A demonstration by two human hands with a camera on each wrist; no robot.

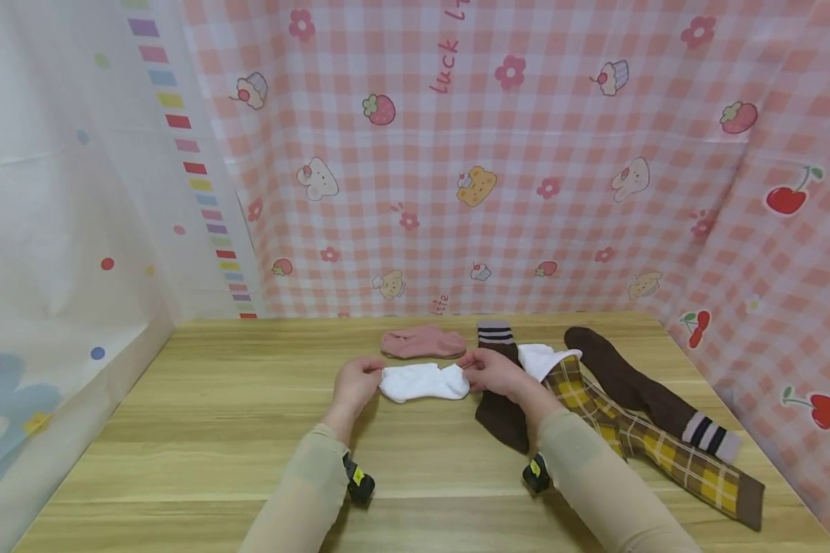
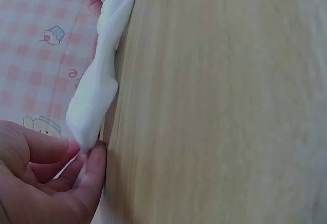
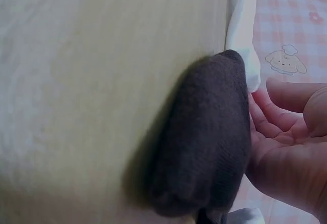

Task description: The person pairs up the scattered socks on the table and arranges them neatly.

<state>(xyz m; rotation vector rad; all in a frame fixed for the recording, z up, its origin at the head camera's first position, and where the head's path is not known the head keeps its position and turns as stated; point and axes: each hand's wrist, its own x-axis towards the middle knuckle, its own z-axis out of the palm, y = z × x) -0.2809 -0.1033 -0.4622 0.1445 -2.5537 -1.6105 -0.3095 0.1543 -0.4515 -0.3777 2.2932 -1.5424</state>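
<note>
On wooden table (image 1: 249,430): two hands (image 1: 357,384) (image 1: 494,374) pinching one white sock (image 1: 423,382) by ends; two brown striped socks (image 1: 501,426) (image 1: 638,390) nearby.

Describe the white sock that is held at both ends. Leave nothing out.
The white sock is plain, short and low-cut, of what looks like soft knit. It is unworn, stretched sideways and slightly rumpled, with a dip in its far edge toward the right end. The left grip pinches its left end, and the right grip holds its right end. It is just nearer than the pink sock; whether it touches the table cannot be told.
</note>
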